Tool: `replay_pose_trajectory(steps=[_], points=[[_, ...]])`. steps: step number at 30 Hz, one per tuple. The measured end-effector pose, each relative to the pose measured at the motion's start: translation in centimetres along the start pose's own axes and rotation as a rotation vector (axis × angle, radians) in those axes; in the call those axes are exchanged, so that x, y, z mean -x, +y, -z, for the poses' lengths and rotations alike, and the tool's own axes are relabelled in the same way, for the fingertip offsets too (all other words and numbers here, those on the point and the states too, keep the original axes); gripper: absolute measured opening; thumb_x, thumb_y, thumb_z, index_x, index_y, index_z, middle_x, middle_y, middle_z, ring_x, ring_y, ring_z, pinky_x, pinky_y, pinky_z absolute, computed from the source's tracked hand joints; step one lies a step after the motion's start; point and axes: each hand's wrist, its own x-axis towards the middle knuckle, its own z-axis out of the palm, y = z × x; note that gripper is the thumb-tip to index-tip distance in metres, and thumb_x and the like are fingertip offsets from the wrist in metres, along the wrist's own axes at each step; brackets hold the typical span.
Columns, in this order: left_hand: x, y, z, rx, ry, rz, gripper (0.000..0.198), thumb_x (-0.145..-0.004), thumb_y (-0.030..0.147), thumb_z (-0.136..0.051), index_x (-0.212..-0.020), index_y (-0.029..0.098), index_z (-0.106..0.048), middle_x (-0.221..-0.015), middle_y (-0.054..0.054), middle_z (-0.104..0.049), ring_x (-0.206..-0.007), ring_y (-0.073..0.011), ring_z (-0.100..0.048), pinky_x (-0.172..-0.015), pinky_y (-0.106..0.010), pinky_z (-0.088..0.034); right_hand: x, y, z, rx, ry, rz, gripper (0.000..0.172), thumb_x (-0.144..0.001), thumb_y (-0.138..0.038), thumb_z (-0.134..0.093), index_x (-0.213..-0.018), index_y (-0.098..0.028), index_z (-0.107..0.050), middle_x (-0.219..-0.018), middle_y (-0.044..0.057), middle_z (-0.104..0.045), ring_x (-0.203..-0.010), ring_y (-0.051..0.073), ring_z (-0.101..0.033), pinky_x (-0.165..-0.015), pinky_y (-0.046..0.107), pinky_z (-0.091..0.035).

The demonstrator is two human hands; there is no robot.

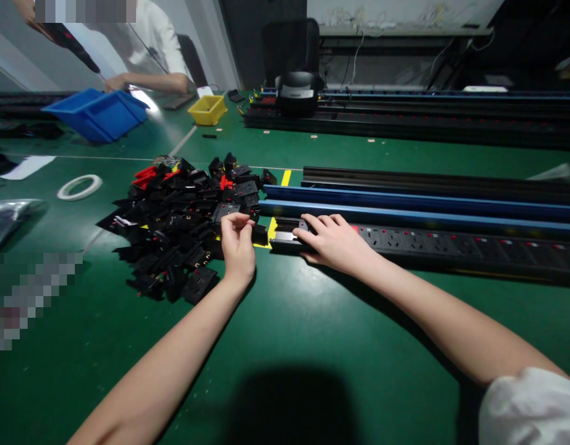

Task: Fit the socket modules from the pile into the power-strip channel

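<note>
My right hand (335, 244) lies across the left end of a long black power strip (433, 243), its fingers over the top and its thumb along the near side. A row of socket modules with small red parts fills the strip to the right of this hand. Left of the fingers, an open stretch of the channel (285, 236) shows. My left hand (238, 247) is closed, thumb and fingertips together, beside a heap of black socket modules (173, 210). A black module (260, 235) sits right by its thumb; whether the fingers hold it I cannot tell.
Blue rails (405, 213) and a black rail (428, 185) lie behind the strip. A tape roll (79, 187), blue bin (99, 114) and yellow bin (207, 110) stand on the green table (275, 334). Across it, another person (150, 49) holds a power screwdriver (74, 46).
</note>
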Motion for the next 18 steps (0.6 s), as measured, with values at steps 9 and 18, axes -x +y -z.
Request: replay_pose_trajectory(steps=[9, 18], points=[[0.19, -0.12, 0.35, -0.067, -0.046, -0.033, 0.034, -0.071, 0.007, -0.052, -0.101, 0.023, -0.056, -0.096, -0.001, -0.063, -0.093, -0.0149, -0.064, -0.083, -0.029, -0.048, 0.18, 0.07, -0.06, -0.015, 0.046, -0.019, 0.034, -0.098, -0.043, -0.061, -0.124, -0.02, -0.063, -0.148, 0.017, -0.057, -0.115, 0.033, -0.063, -0.096, 0.045, -0.038], [0.31, 0.12, 0.33, -0.151, -0.088, -0.045, 0.043, -0.065, 0.002, -0.05, -0.102, 0.024, -0.054, -0.097, -0.001, -0.063, -0.095, -0.0157, -0.065, -0.087, -0.031, -0.05, 0.58, -0.11, -0.27, 0.053, 0.032, -0.045, 0.036, -0.099, -0.046, -0.059, -0.113, -0.014, -0.067, -0.147, 0.02, -0.057, -0.112, 0.034, -0.063, -0.087, 0.041, -0.043]])
